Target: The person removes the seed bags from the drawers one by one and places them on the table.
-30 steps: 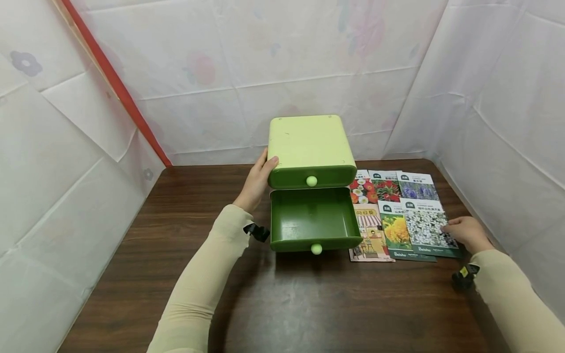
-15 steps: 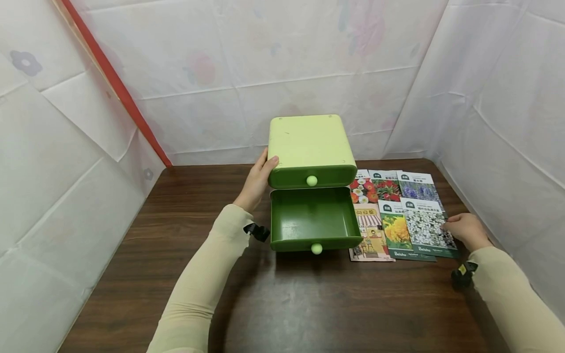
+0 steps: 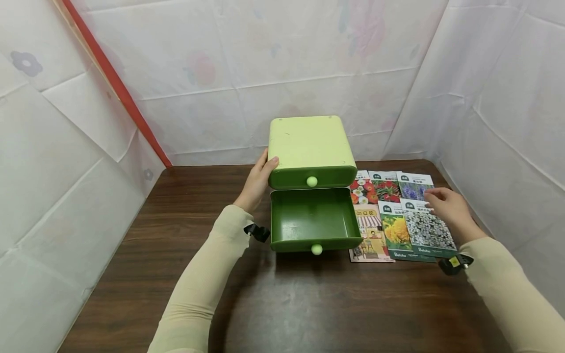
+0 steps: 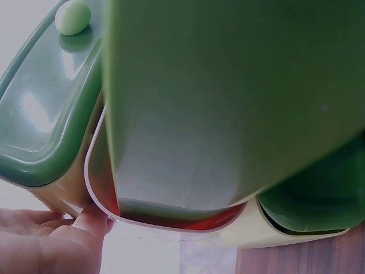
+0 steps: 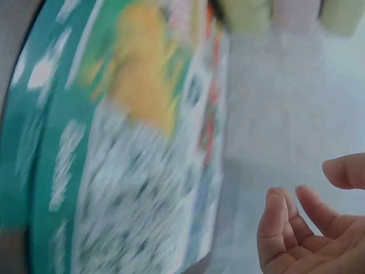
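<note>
A yellow-green desktop drawer cabinet (image 3: 309,142) with dark green drawer fronts stands at the table's middle. Its top drawer is closed; the drawer (image 3: 315,215) below is pulled out and bare inside. A pink middle tier shows in the left wrist view. My left hand (image 3: 256,184) holds the cabinet's left side, thumb on the upper front corner. Over the flower seed packets on the right hovers my right hand (image 3: 452,211), fingers loosely bent, thumb apart, holding nothing. Nearest it are the white-flower packet (image 3: 428,230) and the purple-flower packet (image 3: 410,189).
More seed packets lie beside the cabinet: a yellow-flower packet (image 3: 395,230), a pink illustrated packet (image 3: 372,238), and two red-flower ones behind. White sheeting (image 3: 265,73) walls in the brown wooden table (image 3: 198,206) at the back and sides.
My right hand has left the right edge of the white-flower packet and moved up and left, towards the purple-flower packet. The left hand and cabinet stay put.
</note>
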The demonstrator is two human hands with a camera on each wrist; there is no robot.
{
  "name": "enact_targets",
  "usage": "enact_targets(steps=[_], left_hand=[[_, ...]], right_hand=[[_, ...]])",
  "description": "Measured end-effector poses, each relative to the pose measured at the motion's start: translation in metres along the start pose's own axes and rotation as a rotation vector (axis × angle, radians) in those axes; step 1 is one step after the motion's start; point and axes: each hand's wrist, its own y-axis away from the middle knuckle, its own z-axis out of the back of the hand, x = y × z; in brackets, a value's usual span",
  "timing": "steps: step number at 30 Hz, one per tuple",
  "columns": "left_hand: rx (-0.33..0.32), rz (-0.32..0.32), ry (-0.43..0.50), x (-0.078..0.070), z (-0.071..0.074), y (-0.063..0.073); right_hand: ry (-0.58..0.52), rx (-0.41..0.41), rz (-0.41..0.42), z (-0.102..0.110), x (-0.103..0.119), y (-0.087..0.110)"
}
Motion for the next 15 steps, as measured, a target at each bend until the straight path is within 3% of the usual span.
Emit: enact_targets(steps=[7, 15], left_hand=[[-0.003, 0.0, 0.0, 0.0, 0.0, 0.0], [0.013, -0.003, 0.003, 0.0, 0.0, 0.001]], right_hand=[[-0.05, 0.07, 0.168, -0.016, 0.057, 0.024], [-0.149, 0.255, 0.327, -0.038, 0.108, 0.055]])
